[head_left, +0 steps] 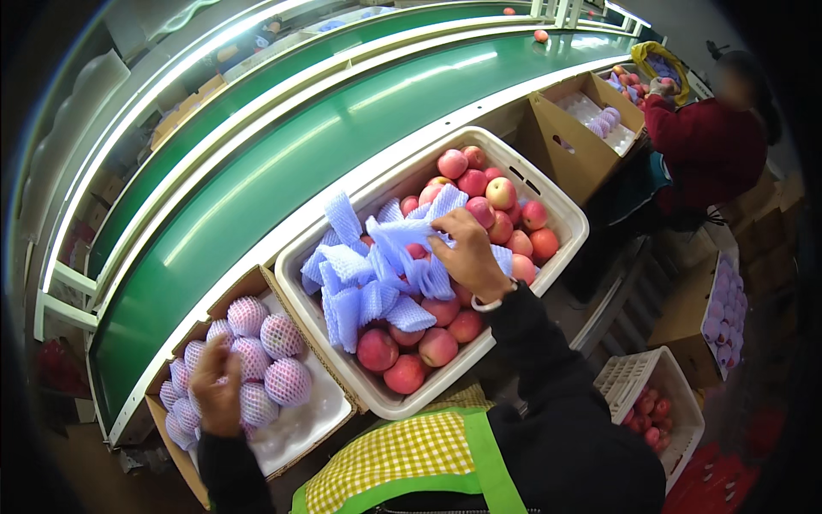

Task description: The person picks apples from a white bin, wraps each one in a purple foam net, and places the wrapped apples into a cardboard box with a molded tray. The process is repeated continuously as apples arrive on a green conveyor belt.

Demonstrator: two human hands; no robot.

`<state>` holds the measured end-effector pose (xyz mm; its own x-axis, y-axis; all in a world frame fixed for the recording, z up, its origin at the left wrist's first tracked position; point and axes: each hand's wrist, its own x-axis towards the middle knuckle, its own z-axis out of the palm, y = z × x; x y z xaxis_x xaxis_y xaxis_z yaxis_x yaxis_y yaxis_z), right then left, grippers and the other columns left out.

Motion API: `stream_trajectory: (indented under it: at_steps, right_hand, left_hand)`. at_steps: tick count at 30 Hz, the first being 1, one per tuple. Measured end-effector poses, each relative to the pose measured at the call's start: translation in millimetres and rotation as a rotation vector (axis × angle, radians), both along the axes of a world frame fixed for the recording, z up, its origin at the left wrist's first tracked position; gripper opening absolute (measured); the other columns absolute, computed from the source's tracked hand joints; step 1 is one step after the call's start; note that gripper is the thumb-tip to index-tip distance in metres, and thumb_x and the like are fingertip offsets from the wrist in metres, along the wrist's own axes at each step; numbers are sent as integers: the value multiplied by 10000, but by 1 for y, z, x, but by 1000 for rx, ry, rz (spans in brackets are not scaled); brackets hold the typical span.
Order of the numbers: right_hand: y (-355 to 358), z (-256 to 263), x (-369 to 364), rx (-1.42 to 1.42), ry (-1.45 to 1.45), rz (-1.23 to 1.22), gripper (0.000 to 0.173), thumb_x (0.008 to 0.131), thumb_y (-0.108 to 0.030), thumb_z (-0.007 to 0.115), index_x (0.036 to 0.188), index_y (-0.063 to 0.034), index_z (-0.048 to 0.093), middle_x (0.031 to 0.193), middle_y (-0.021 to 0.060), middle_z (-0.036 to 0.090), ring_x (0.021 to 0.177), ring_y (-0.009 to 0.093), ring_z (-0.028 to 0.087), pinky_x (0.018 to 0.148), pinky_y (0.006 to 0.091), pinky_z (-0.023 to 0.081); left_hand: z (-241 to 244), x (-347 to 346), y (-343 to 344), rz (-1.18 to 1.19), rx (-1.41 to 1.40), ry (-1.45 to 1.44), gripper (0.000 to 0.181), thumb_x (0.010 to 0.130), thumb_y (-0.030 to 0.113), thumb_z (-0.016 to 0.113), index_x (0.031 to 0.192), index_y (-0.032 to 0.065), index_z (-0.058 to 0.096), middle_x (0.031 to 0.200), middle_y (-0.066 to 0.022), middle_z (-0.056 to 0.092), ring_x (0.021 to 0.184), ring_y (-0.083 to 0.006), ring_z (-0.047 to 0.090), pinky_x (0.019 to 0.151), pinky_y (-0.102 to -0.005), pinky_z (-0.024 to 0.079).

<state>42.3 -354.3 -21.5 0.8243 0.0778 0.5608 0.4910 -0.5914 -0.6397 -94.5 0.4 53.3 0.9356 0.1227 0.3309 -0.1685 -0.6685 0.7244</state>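
My right hand (472, 254) is over a white plastic crate (571, 225), its thumb and fingers pinching a blue foam net sleeve (401, 231). Many more of these sleeves (376, 302) lie flattened in a loose heap across the crate's left and middle. Red apples (438, 347) show under and around the heap. To the left, my left hand (218, 389), slightly blurred, is above a cardboard box (257, 276), fingers apart and no object visible between them. Apples in foam nets (288, 381) sit close together in that box, on a white tray (308, 427) whose near right part is bare.
A green conveyor belt (257, 212) curves behind the crate, with one apple (541, 36) far along it. At right, a person (706, 141) in a dark red top works beside another cardboard box (571, 148). A second crate (687, 411) with apples stands low at right.
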Motion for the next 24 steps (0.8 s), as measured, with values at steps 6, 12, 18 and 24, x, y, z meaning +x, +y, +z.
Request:
stream_trajectory:
  at_steps: [6, 12, 18, 24]
  right_hand:
    - [24, 32, -77, 243, -77, 209, 186, 681, -8, 657, 815, -1, 529, 751, 136, 496, 676, 302, 516, 589, 363, 429]
    - [6, 9, -93, 741, 359, 539, 167, 773, -29, 641, 905, 11, 547, 844, 71, 518, 715, 118, 521, 618, 242, 438]
    - [-5, 28, -95, 425, 73, 328, 183, 745, -52, 658, 880, 12, 552, 778, 100, 532, 674, 217, 541, 608, 293, 442]
    - [-17, 20, -81, 523, 344, 571, 117, 776, -51, 623, 842, 1, 542, 742, 48, 520, 686, 123, 515, 615, 248, 423]
  left_hand:
    - [-24, 38, -139, -408, -349, 195, 494, 822, 41, 578, 1266, -4, 366, 1112, -78, 488, 861, -108, 527, 692, -202, 452]
    - [-29, 38, -192, -538, -310, 169, 376, 865, 163, 555, 1173, -44, 494, 1139, -140, 474, 982, -196, 509, 791, -264, 437]
    - [-31, 40, -201, -572, -229, 89, 338, 885, 127, 497, 1179, -41, 501, 1093, -141, 473, 981, -223, 494, 844, -279, 392]
    - [-25, 37, -198, -559, -178, 160, 349, 874, 116, 512, 1179, -50, 493, 1069, -118, 490, 967, -186, 500, 827, -255, 396]
